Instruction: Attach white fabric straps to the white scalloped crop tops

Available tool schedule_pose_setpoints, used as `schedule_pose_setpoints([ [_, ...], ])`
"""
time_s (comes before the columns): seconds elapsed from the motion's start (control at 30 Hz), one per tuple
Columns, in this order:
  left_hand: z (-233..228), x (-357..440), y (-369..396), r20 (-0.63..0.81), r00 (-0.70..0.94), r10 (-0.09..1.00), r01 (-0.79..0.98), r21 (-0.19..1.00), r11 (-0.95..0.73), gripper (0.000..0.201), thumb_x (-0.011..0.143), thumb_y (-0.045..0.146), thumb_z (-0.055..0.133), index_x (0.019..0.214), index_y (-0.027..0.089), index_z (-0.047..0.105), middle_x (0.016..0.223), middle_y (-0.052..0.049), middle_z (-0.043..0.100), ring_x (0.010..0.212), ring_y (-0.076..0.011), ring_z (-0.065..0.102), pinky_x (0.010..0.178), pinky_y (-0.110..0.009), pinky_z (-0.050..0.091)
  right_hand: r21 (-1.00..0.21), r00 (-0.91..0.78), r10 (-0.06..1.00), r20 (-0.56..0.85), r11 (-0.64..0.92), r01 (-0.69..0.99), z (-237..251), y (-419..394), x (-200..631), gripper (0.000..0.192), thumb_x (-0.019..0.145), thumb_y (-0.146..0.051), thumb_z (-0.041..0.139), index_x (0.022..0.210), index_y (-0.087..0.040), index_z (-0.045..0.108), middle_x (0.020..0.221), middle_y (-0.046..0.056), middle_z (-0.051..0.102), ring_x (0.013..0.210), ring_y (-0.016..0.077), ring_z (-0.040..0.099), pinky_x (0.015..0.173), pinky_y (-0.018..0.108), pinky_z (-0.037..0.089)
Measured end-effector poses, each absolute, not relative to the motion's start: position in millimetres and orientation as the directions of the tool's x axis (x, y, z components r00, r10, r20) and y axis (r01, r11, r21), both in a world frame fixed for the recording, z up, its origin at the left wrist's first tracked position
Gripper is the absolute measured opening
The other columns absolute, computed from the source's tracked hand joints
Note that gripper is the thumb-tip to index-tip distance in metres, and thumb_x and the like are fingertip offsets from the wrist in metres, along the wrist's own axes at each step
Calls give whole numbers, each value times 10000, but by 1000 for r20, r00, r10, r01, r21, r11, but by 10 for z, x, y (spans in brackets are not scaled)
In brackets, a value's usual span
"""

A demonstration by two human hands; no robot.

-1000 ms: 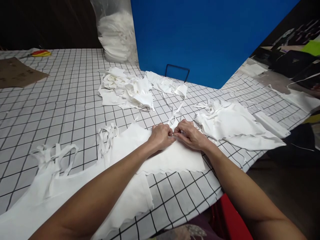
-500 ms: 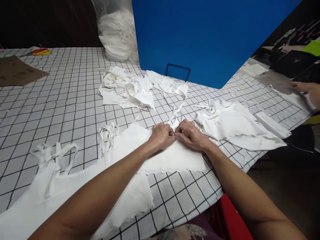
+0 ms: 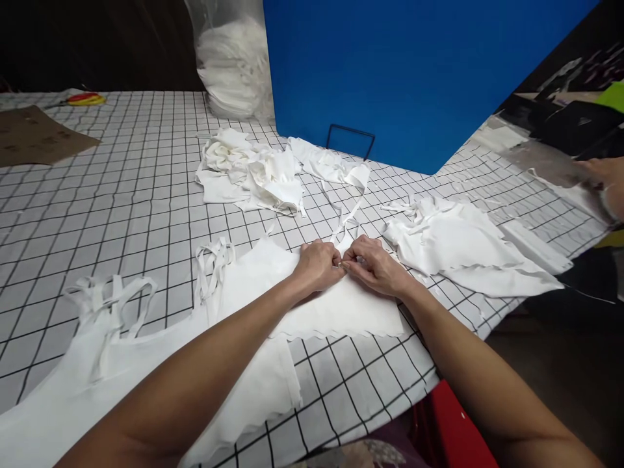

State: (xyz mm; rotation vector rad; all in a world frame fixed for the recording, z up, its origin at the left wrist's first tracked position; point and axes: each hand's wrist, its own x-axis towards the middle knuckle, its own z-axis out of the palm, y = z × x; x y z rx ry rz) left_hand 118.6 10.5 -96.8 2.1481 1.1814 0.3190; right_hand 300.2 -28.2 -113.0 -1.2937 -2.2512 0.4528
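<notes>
Straight ahead of me a big blue board [image 3: 380, 71] leans over the far side of the table [image 3: 146, 156], which wears a white cloth ruled with black squares. A thin black wire frame [image 3: 351, 130] sits at the board's lower edge. Just left of the board I see a clear plastic bag [image 3: 234, 65] packed with white material. At my far left lies a flat brown sheet [image 3: 39, 138] with faint dark marks, and beyond it a red-and-yellow object [image 3: 86, 99]. Off to my right are a black item [image 3: 578, 127] and something lime green [image 3: 611, 97]. Below the near edge shows a smooth red surface [image 3: 455, 426].
</notes>
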Motion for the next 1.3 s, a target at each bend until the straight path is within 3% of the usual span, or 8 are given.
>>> schedule_pose_setpoints([
  [0.37, -975, 1188, 88, -98, 553, 828, 652, 670, -356, 125, 764, 250, 654, 659, 196, 614, 816, -36, 708, 1001, -256, 601, 1018, -457, 405, -440, -361, 889, 281, 454, 775, -1190, -439, 3033, 66, 947, -225, 559, 893, -213, 594, 804, 22, 627, 864, 209, 540, 845, 448, 333],
  [0.57, -981, 1195, 85, -94, 536, 839, 669, 654, -354, 91, 748, 217, 644, 668, 200, 605, 833, -44, 710, 1014, -268, 605, 1001, -446, 419, -512, -284, 886, 367, 447, 734, -1214, -437, 2948, 117, 959, -273, 564, 867, -226, 619, 753, 16, 616, 826, 205, 547, 822, 432, 366],
  [0.83, -1026, 1202, 98, -88, 540, 837, 658, 664, -355, 64, 741, 191, 635, 681, 200, 615, 840, -49, 710, 1008, -258, 603, 1000, -447, 410, -537, -276, 902, 331, 421, 731, -1220, -467, 2925, 107, 949, -247, 575, 846, -239, 605, 757, 26, 626, 846, 227, 563, 857, 459, 352],
  [1.3, -974, 1187, 99, -99, 593, 799, 640, 660, -393, 129, 804, 221, 666, 694, 181, 612, 854, -52, 713, 1047, -258, 580, 1033, -468, 367, -253, -457, 834, 309, 535, 806, -1161, -451, 3044, 104, 975, -178, 487, 917, -237, 550, 822, 14, 659, 932, 231, 567, 927, 498, 274],
])
